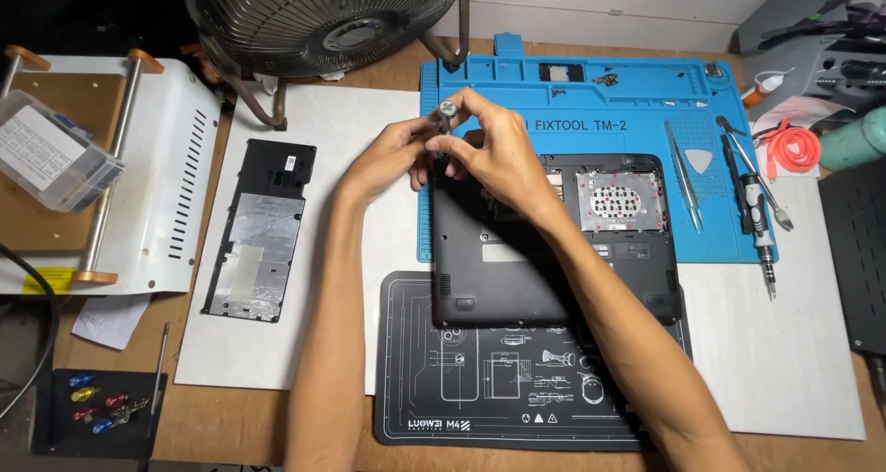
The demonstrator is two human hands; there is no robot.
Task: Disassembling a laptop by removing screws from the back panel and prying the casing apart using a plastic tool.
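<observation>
Now | right hand (494, 149) pinching screwdriver (445, 121) | left hand (392, 154) steadying it | over laptop (517, 269)

Bench (231, 417): brown wood grain. White sheet (794, 343) over it.
Repair mat (646, 94), 12 o'clock: bright blue, white lettering.
Second mat (415, 380), 6 o'clock: black, thin white line drawings.
Laptop base (498, 269), centre: matte black; inset panel (620, 200) silver with red dots.
Removed cover (258, 232), 9 o'clock: black frame, silver foil lining.
Screwdriver (446, 121) at the hands: silver cap, dark shaft.
Fan (323, 20), 11 o'clock: black wire grille.
Cable coil (796, 147), 2 o'clock: orange-red.
Metal housing (175, 186), 9 o'clock: white, rows of dark slots.
Small bits (97, 403), 8 o'clock: blue, yellow, red on a black pad.
</observation>
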